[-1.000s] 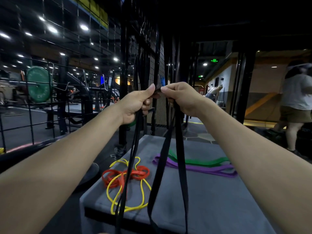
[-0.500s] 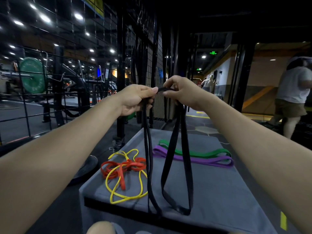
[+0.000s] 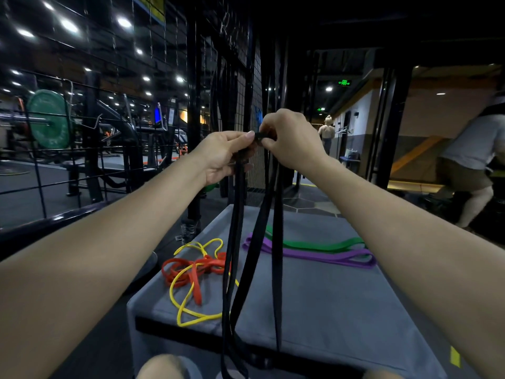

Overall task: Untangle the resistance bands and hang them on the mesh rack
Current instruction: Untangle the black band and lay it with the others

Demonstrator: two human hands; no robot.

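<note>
Both hands (image 3: 259, 140) still pinch the black bands (image 3: 276, 242), whose loops now hang lower.

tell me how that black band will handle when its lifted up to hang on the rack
Probably floppy: the black band hangs in limp strands from the left hand and right hand. Likely to twist and cross over itself, as its strands do now. Seemingly light, since fingertip pinches hold it up.

A grey padded box (image 3: 328, 310) carries an orange band (image 3: 191, 269) tangled with a yellow band (image 3: 188, 313) on its left, and a green band (image 3: 314, 244) just beside a purple band (image 3: 314, 255) further back.
</note>
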